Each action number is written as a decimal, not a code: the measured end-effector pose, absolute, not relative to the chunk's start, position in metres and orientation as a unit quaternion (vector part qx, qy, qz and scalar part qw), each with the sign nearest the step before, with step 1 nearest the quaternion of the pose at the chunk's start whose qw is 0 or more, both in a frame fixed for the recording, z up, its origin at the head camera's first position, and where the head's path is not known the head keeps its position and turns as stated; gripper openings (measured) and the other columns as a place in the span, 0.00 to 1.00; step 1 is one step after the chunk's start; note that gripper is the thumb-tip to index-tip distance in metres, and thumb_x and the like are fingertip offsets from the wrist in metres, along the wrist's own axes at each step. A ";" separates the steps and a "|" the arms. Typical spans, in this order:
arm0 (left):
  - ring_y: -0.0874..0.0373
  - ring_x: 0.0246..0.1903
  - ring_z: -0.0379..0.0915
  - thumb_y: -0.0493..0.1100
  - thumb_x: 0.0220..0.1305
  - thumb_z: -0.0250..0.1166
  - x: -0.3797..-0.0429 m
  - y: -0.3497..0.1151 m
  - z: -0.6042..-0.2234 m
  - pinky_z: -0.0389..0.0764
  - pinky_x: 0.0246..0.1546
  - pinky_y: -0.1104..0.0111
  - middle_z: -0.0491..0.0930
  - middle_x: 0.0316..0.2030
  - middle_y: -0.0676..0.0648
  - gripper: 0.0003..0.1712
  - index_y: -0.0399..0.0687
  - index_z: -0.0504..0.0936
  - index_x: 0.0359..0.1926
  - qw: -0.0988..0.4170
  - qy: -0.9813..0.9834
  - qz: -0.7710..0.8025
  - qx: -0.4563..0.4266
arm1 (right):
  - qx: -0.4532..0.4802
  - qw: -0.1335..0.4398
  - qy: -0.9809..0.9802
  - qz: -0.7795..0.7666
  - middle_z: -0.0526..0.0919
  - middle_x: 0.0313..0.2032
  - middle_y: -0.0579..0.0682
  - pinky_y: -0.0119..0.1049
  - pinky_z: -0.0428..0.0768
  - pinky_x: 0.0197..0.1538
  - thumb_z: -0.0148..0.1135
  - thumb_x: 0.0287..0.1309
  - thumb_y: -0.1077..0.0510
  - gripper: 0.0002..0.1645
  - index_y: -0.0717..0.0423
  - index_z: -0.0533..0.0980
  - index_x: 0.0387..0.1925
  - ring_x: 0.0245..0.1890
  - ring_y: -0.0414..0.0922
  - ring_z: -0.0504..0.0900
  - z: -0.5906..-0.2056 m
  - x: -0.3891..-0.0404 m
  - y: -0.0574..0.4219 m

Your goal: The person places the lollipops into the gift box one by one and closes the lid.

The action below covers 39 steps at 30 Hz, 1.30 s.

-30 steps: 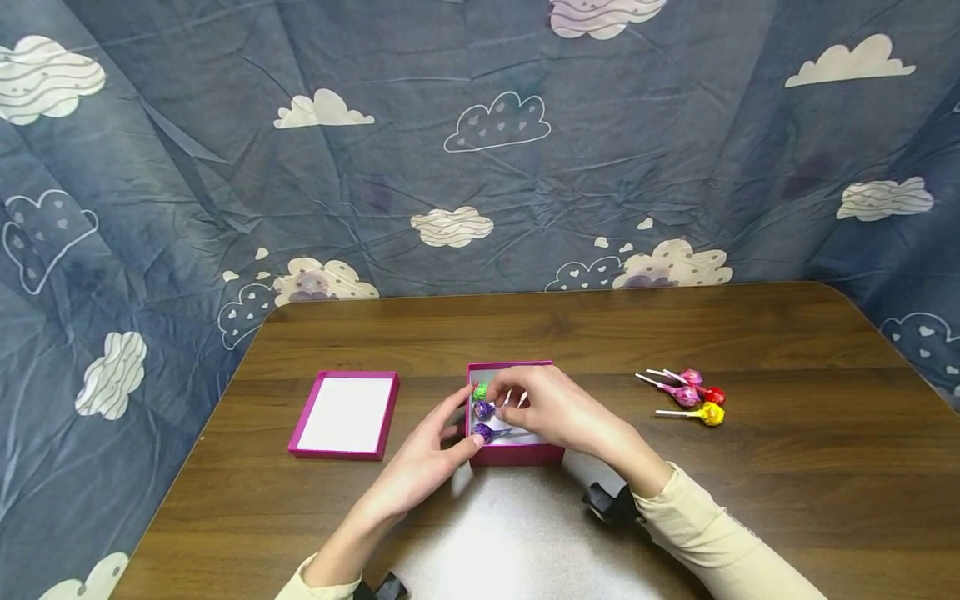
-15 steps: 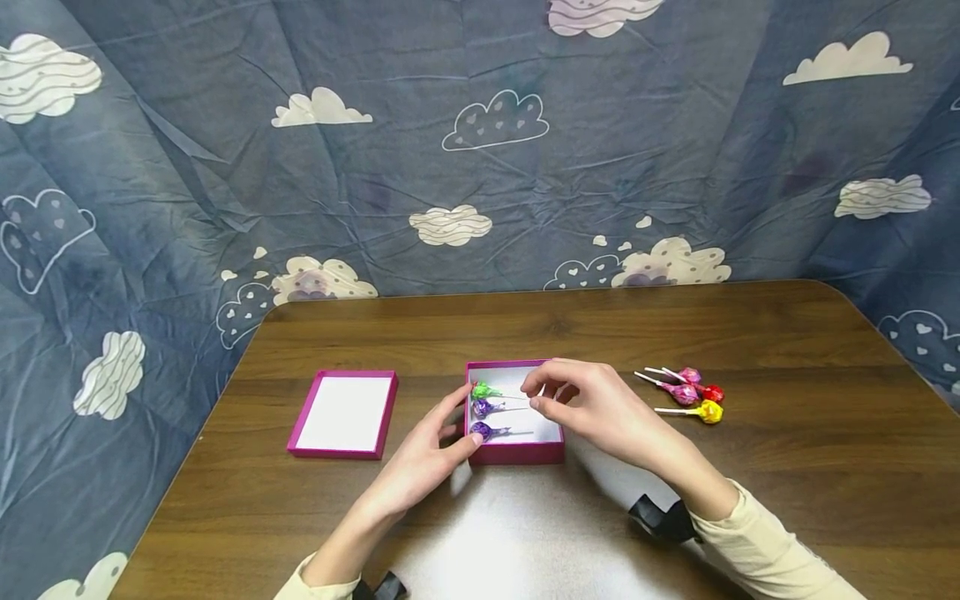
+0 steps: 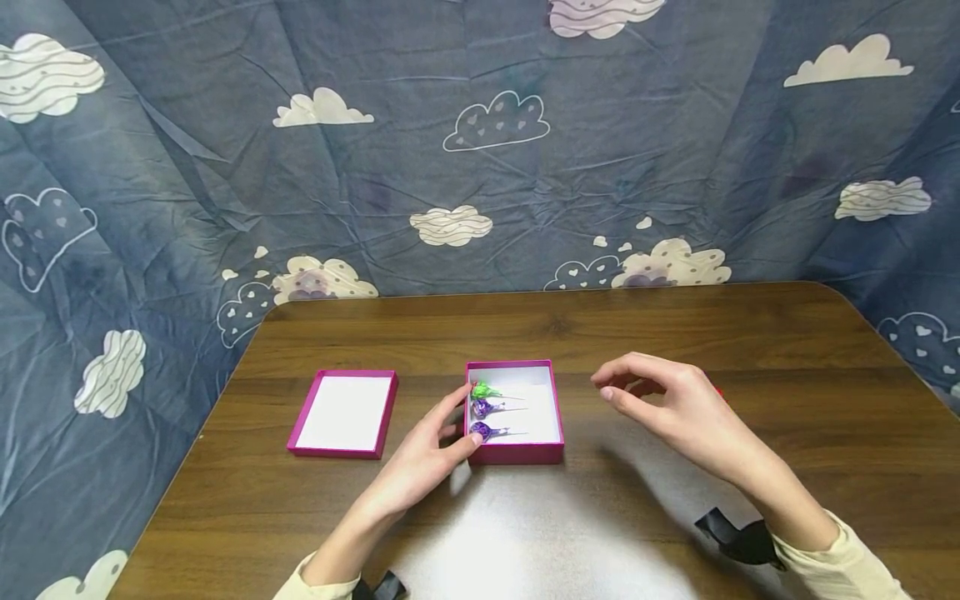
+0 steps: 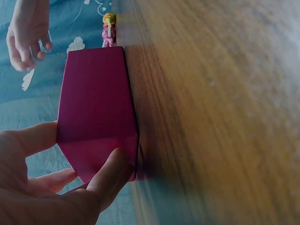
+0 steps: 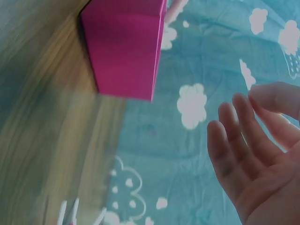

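A magenta box (image 3: 517, 454) with a white inside stands uncovered at mid-table. Inside, along its left wall, lie a green lollipop (image 3: 485, 390) and two purple ones, the middle purple lollipop (image 3: 482, 408) and the front purple lollipop (image 3: 483, 431), sticks pointing right. My left hand (image 3: 420, 458) rests against the box's left side, thumb at the front corner and fingers on the wall. In the air right of the box is my right hand (image 3: 675, 408), holding nothing, its fingers loosely bent. It hides most of the loose lollipops; a red lollipop (image 3: 719, 392) peeks out behind it.
A magenta lid (image 3: 345, 412) lies left of the box, white inside facing up. In the left wrist view, a yellow lollipop (image 4: 109, 18) and a pink lollipop (image 4: 108, 37) appear beyond the box. A blue cloud-print cloth (image 3: 405, 175) hangs behind the table (image 3: 570, 325).
My right hand has left the lollipops in the box and moved right through the air, over toward the loose lollipops. My left hand has stayed at the box.
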<state>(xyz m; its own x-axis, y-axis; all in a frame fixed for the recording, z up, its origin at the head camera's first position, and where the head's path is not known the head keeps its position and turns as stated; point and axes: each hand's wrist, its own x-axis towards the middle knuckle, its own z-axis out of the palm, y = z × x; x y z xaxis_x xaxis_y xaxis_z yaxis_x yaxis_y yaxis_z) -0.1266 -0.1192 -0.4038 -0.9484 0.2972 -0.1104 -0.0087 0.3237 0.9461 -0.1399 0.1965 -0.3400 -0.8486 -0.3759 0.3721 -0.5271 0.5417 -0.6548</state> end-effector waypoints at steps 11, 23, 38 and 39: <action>0.42 0.63 0.64 0.45 0.68 0.63 -0.127 -0.119 -0.406 0.71 0.55 0.48 0.59 0.72 0.46 0.38 0.65 0.59 0.75 0.137 0.801 0.576 0.090 | 0.234 0.101 -0.887 0.386 0.84 0.38 0.36 0.26 0.75 0.32 0.67 0.61 0.64 0.16 0.38 0.82 0.42 0.29 0.39 0.80 -0.342 -0.137 0.243; 0.40 0.63 0.63 0.47 0.68 0.63 -0.127 -0.120 -0.406 0.70 0.56 0.46 0.59 0.72 0.46 0.38 0.66 0.59 0.75 0.135 0.804 0.572 0.088 | 0.213 0.118 -0.903 0.353 0.83 0.44 0.43 0.19 0.72 0.39 0.70 0.54 0.69 0.20 0.42 0.82 0.44 0.40 0.32 0.79 -0.362 -0.138 0.287; 0.42 0.62 0.65 0.46 0.68 0.63 -0.127 -0.118 -0.402 0.71 0.55 0.47 0.60 0.72 0.45 0.38 0.65 0.59 0.75 0.131 0.802 0.575 0.092 | 0.252 0.050 -0.896 0.362 0.84 0.43 0.46 0.20 0.73 0.41 0.65 0.59 0.71 0.16 0.50 0.83 0.43 0.42 0.32 0.79 -0.391 -0.143 0.324; 0.41 0.62 0.65 0.46 0.68 0.63 -0.127 -0.118 -0.402 0.71 0.55 0.47 0.59 0.72 0.45 0.38 0.65 0.59 0.75 0.131 0.803 0.574 0.092 | 0.254 0.051 -0.897 0.358 0.84 0.43 0.46 0.20 0.72 0.42 0.65 0.58 0.71 0.16 0.50 0.83 0.43 0.43 0.31 0.79 -0.394 -0.144 0.326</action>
